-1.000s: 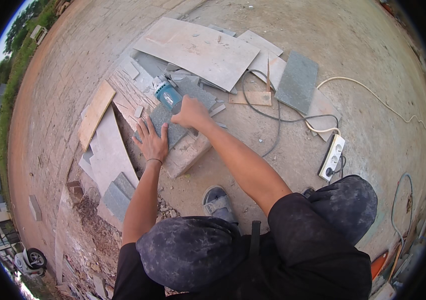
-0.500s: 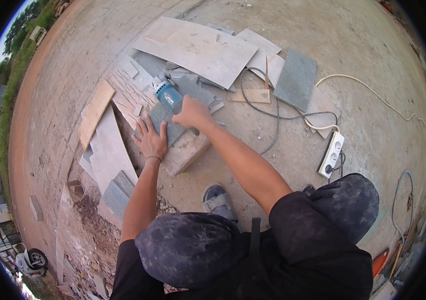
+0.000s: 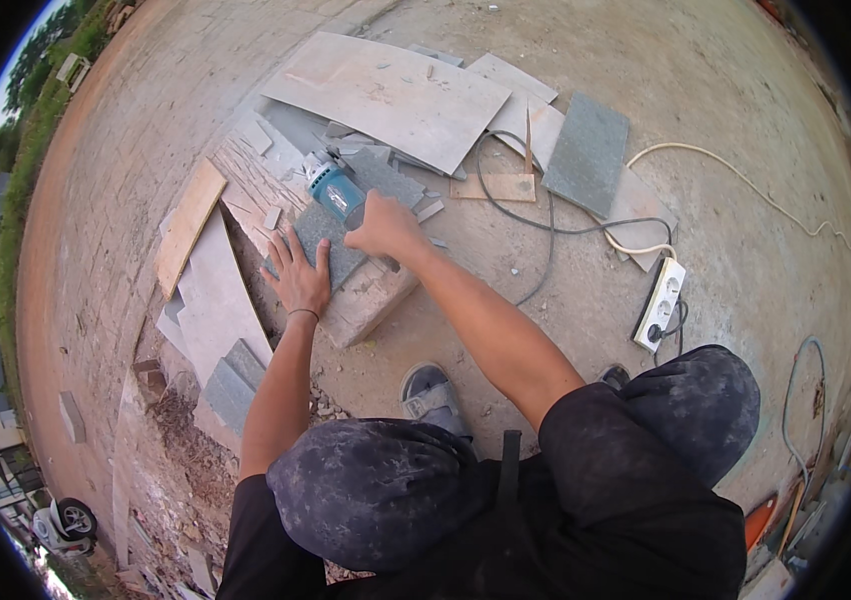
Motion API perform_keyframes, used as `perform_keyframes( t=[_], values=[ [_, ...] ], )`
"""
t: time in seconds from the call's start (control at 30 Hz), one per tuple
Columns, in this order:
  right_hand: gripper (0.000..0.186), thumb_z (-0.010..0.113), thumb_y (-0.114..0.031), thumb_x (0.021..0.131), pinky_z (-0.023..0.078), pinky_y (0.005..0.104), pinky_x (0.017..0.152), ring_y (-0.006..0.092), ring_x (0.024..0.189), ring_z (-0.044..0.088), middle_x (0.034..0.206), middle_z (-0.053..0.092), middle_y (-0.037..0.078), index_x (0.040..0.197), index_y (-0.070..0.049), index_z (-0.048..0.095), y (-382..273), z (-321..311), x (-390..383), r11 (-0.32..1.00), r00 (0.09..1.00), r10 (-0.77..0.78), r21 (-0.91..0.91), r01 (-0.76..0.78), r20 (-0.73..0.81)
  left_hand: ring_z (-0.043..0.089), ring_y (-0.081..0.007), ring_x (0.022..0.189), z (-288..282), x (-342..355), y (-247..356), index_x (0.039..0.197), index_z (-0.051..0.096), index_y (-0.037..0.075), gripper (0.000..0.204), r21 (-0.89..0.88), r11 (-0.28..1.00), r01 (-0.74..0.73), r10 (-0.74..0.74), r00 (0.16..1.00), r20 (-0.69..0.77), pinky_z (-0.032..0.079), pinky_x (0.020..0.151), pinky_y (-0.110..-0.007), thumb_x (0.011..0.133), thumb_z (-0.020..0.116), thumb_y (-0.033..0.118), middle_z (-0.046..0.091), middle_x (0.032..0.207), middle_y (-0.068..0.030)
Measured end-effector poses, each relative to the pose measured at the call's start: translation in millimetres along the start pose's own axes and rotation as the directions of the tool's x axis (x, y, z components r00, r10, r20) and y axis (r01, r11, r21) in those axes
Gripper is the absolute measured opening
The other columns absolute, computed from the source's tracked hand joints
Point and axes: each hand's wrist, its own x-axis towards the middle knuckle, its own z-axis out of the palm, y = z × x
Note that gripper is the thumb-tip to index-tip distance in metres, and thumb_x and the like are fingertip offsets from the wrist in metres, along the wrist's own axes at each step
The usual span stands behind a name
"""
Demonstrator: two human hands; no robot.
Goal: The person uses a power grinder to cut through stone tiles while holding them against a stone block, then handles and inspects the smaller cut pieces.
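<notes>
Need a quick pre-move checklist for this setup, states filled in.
1. Right hand gripping the teal power tool: ok.
2. Left hand braced at the grey slab, apart from the tool: ok.
3. Gloves on: not ok, both hands bare.
4. Dark plug in the white power strip: ok.
5. Dark cord clear of the tool's front end: ok, loops off to the right.
6. Tool stopped: cannot tell.

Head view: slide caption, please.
Right hand grips a teal power tool; left hand rests at a grey slab's edge.
</notes>
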Motion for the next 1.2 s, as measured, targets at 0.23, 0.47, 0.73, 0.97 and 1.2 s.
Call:
perform_keyframes(
  t=[0.23,0.47,0.73,0.97,1.2],
  values=[
    [0.071,0.081,-0.033,0.068,0.054,0.0453,0.095,0.0433,0.111,0.065,0.115,0.066,0.030,0.120,0.008,0.054,5,1,-2,1.000,1.000,-0.012,0.008,0.012,-0.003,0.013,-0.0316,0.154,1,0,1,0.160,0.023,0.013,0.084,-0.007,1.000,-0.003,0.003,1.000,-0.006,0.006,0.121,-0.060,0.099,0.030,0.069,0.019,0.166,-0.0165],
    [0.070,0.081,-0.032,0.068,0.055,0.0448,0.095,0.0436,0.110,0.065,0.114,0.066,0.031,0.118,0.009,0.054,6,0,-7,1.000,1.000,-0.022,0.017,0.022,-0.011,0.013,-0.0314,0.154,1,0,-1,0.160,0.024,0.013,0.084,0.003,1.000,0.001,-0.001,1.000,-0.007,0.006,0.121,-0.059,0.098,0.030,0.070,0.019,0.166,-0.0161],
    [0.070,0.080,-0.032,0.068,0.055,0.0447,0.094,0.0436,0.109,0.066,0.113,0.066,0.031,0.118,0.010,0.054,11,0,-11,0.999,0.999,-0.031,0.020,0.031,-0.020,0.014,-0.0314,0.154,0,0,1,0.159,0.025,0.013,0.082,-0.001,1.000,0.002,-0.002,1.000,-0.002,0.007,0.121,-0.060,0.099,0.031,0.068,0.021,0.165,-0.0160],
    [0.069,0.080,-0.031,0.068,0.055,0.0441,0.094,0.0435,0.109,0.066,0.113,0.067,0.031,0.118,0.009,0.054,12,0,-14,1.000,1.000,-0.016,0.009,0.017,-0.018,0.015,-0.0314,0.154,1,1,-1,0.159,0.026,0.013,0.082,0.003,1.000,0.004,-0.004,1.000,-0.007,0.006,0.121,-0.060,0.098,0.033,0.068,0.022,0.165,-0.0160],
    [0.067,0.079,-0.029,0.068,0.055,0.0445,0.093,0.0438,0.107,0.067,0.112,0.067,0.031,0.118,0.009,0.053,15,-2,-19,1.000,0.999,-0.024,0.012,0.024,-0.024,0.015,-0.0305,0.154,-1,0,1,0.159,0.026,0.013,0.082,-0.001,1.000,0.008,-0.008,1.000,-0.002,0.006,0.121,-0.060,0.098,0.034,0.068,0.023,0.165,-0.0149]
  ],
)
